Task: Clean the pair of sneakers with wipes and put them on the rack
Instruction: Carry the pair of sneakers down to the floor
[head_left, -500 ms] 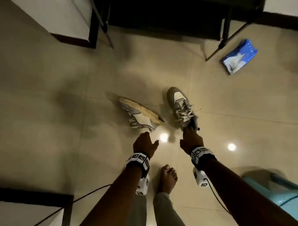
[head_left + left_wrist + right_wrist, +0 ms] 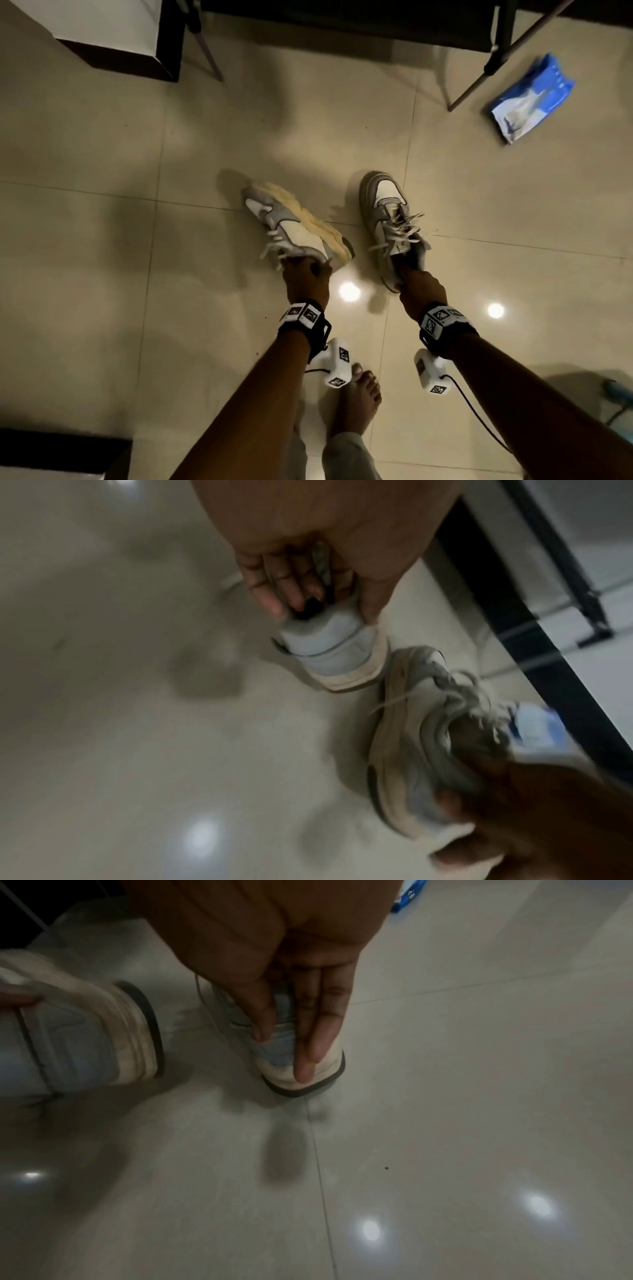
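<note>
Two sneakers are in hand and none looks wiped yet, so I judge the task barely begun. Nearest, the left hand [image 2: 306, 279] has its grip curled round the heel of the left sneaker [image 2: 294, 226], which is tipped on its side with the yellowed sole showing. The right hand [image 2: 422, 289] pinches the heel collar of the right sneaker [image 2: 390, 219], thumb inside and fingers [image 2: 313, 1031] outside, sole towards the tiled floor [image 2: 137, 274]. Farther off, the blue wipes pack [image 2: 534, 99] lies untouched beside dark metal legs [image 2: 479, 75]. Wiping and racking remain; whether those legs are the rack, I cannot tell.
</note>
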